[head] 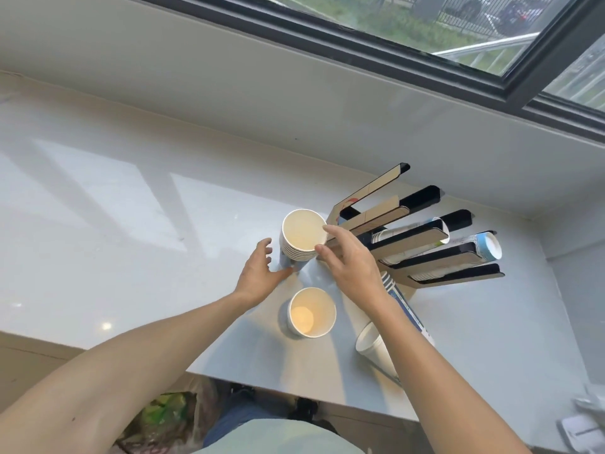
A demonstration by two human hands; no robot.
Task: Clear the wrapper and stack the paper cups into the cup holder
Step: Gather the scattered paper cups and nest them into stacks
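A stack of nested paper cups (302,235) stands upright on the white counter (131,204). My left hand (258,273) is open at the stack's lower left, fingertips near its base. My right hand (348,262) is open at the stack's right, fingers touching the top rim. A second upright cup stack (311,312) stands nearer to me. A row of cups lying on its side (373,345) is partly hidden under my right forearm, with a printed wrapper (411,312) along it. The cup holder (425,237), black with brown slats, stands at the right with cups in its slots.
A white wall and a window sill run behind the counter. Below the counter's front edge lies a plastic bag (170,414) on the floor. White papers (582,427) lie at the bottom right.
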